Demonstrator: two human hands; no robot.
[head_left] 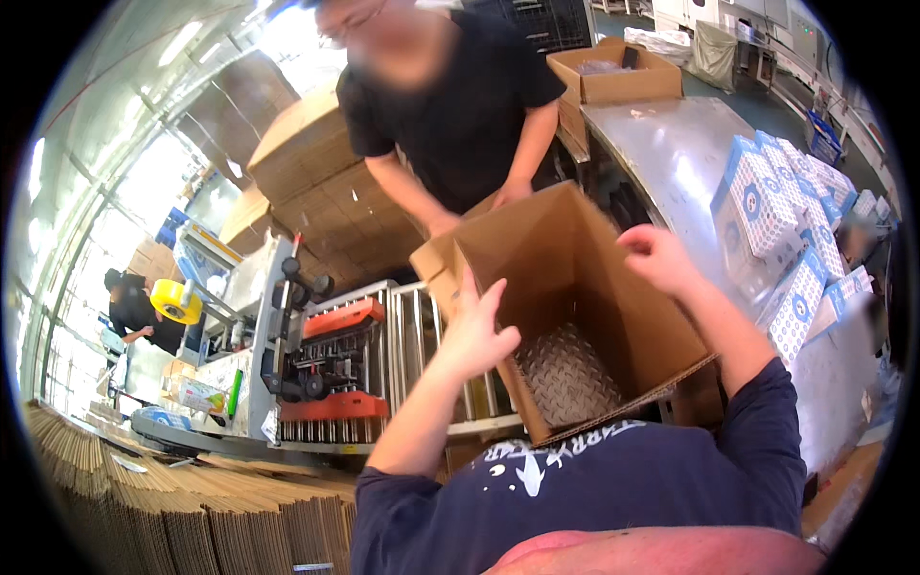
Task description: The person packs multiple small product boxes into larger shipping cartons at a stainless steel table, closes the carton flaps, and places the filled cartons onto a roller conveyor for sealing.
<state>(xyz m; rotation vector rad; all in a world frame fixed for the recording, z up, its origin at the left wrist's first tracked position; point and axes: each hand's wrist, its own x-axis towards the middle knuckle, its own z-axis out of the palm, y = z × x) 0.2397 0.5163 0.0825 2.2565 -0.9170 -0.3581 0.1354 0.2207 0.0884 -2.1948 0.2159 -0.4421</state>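
An upright cardboard box (pixel 537 249) stands in front of me with its top open. Ridged metal plate (pixel 567 379) shows through its bottom. At the box's left wall is my left hand (pixel 474 331), its fingers apart and nothing seen in them. My right hand (pixel 661 259) hovers by the upper edge of the right wall with its fingers curled in; nothing shows between them, and whether they touch the cardboard is unclear. Across from me, a co-worker in a black shirt (pixel 460 105) has both hands at the far side of the box.
Left of the box lies a roller conveyor with a red-and-black taping machine (pixel 335 359) and a yellow tape roll (pixel 176 301). Flattened cartons (pixel 192 517) stand stacked at the lower left. Blue-and-white packages (pixel 757 196) sit beside the metal table (pixel 661 129). Another open carton (pixel 628 86) is behind.
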